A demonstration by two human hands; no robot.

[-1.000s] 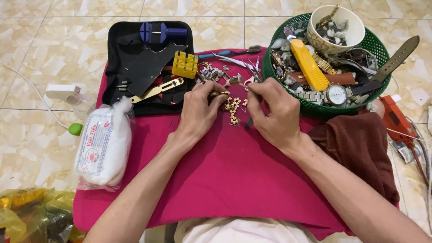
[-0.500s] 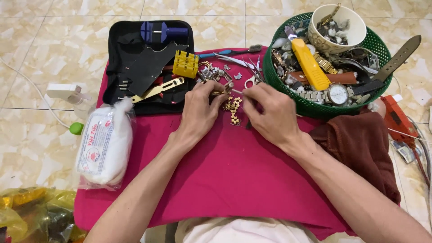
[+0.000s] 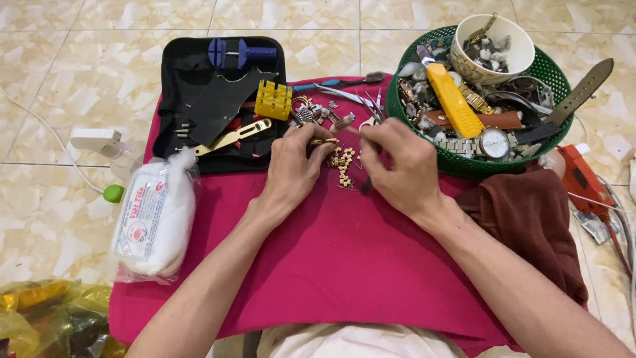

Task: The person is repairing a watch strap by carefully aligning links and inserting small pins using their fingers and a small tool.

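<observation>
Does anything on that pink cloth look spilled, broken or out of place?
Nothing looks spilled or damaged. Small gold watch-band links lie loose on the pink cloth between the left hand and right hand. A brown leather strap pokes out over the rim of the crowded round green plastic basket.

Not much moves between the earlier pictures and now. The right hand [image 3: 397,166] now sits a little nearer to the green basket [image 3: 550,73] than it did one second ago, and its fingers [image 3: 372,136] now pinch a thin dark tool [image 3: 366,180] that points down and away from the basket. The left hand [image 3: 295,162] has turned a bit, so its fingers [image 3: 317,136] now curl over the gold watch band [image 3: 342,164] on the side far from the basket. The loose gold links hang a little lower below the two hands than before, lying on the pink cloth [image 3: 344,252].
</observation>
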